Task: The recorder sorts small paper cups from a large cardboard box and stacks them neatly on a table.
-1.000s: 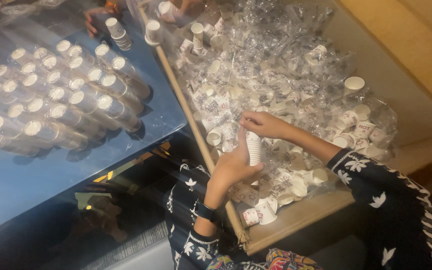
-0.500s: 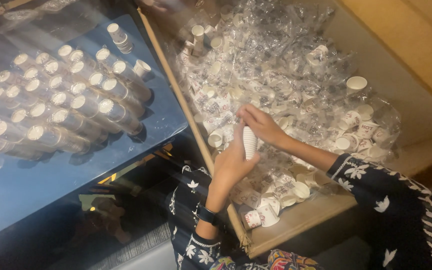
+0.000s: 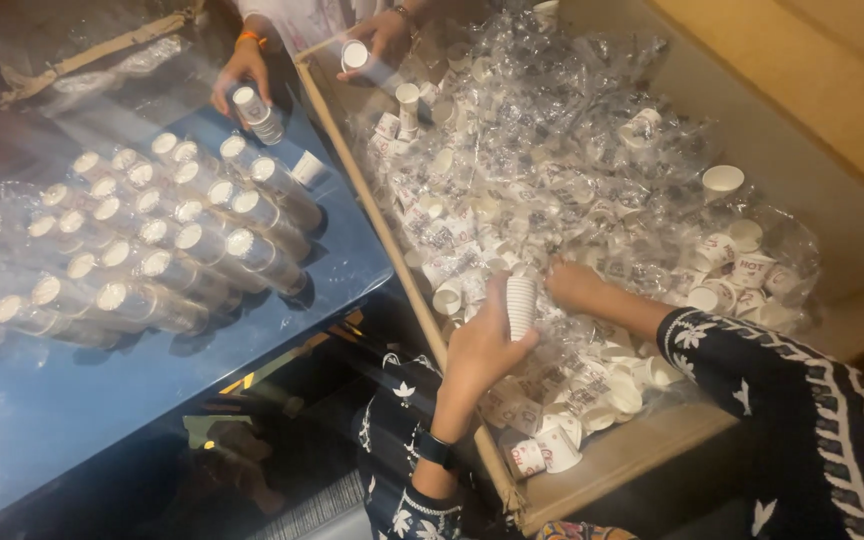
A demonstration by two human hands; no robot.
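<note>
The left hand (image 3: 477,345) wraps its fingers around an upright stack of cups (image 3: 520,303), steadying it. The right hand (image 3: 574,283) reaches into the loose cups (image 3: 552,200) in the tray (image 3: 612,465); its fingers are hidden.

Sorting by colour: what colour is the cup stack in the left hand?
White, ribbed paper cup stack, held in the left hand; head view.

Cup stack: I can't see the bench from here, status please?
Left hand holds cup stack upright. Right hand down in loose cups and plastic wrap. Another person's hands work the far end.
</note>
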